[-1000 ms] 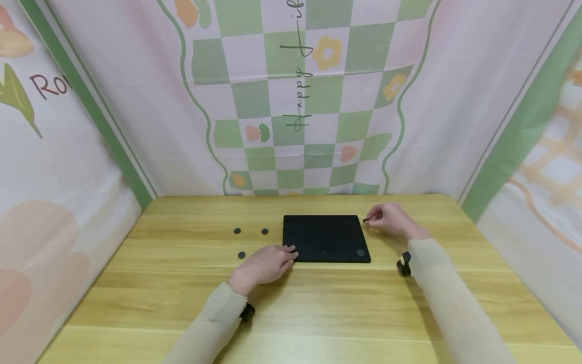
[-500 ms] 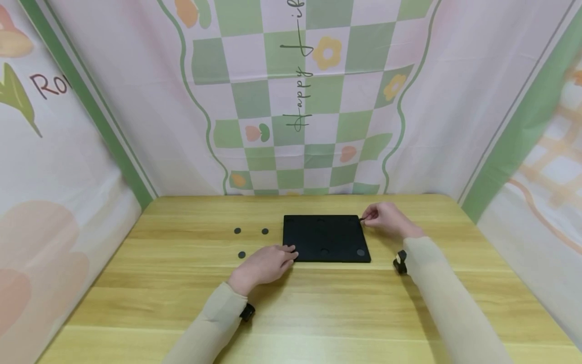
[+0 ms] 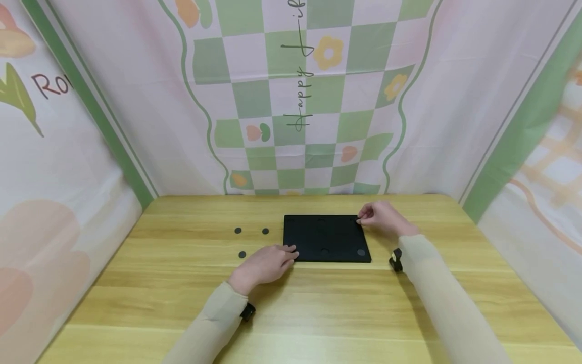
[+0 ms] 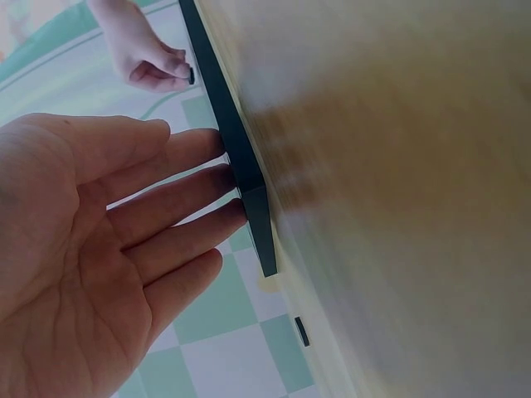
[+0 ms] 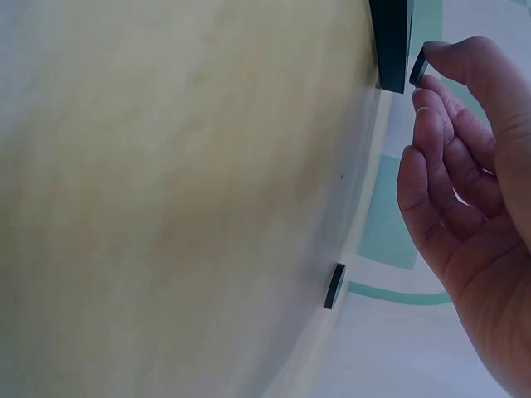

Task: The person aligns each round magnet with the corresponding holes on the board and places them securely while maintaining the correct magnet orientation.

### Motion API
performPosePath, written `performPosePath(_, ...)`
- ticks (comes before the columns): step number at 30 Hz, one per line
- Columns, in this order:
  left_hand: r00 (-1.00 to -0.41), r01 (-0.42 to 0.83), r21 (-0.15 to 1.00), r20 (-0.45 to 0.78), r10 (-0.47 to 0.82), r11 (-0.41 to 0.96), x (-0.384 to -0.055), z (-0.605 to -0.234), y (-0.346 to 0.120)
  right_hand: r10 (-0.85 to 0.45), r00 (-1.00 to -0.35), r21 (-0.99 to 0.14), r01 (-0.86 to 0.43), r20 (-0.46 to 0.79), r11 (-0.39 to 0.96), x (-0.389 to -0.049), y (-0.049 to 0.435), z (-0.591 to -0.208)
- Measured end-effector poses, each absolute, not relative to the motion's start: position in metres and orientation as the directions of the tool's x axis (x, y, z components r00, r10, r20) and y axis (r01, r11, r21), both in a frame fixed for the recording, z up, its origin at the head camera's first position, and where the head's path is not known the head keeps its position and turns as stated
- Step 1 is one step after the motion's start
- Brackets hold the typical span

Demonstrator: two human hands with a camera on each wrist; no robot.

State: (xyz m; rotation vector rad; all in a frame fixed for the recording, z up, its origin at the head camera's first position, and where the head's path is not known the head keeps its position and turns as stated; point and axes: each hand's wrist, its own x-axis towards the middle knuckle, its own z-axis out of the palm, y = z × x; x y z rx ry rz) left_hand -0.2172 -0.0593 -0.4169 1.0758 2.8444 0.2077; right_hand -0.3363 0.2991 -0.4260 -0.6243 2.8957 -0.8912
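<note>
Lying below centre in the head view, the black board (image 3: 324, 235) bears one seated disc (image 3: 361, 252), lower right; three loose discs (image 3: 265, 231) leftward and a stray disc (image 5: 334, 286), low in the right wrist view, look unplaced. The right hand (image 3: 383, 217) pinches a small disc (image 5: 419, 66) by the board's upper-right corner; the left hand (image 3: 265, 263), fingers nearly straight, touches the lower-left.

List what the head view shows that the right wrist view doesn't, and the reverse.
Only the head view shows the left hand touching the near left corner of the black board, three loose discs to the board's left, and a grey disc at its near right corner.

Only the right wrist view plainly shows the held disc, pinched between thumb and finger, and another dark disc on the table away from the board.

Both show the right hand, the table, at least part of the board, and the patterned curtain.
</note>
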Motion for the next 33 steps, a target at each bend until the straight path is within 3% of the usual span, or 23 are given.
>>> performPosePath(33,-0.751,0.642,0.171,-0.057,0.658,0.748,-0.217,-0.416,-0.059,-0.453,-0.885,-0.512,-0.438,0.103,0.739,-0.345,0.288,-0.428)
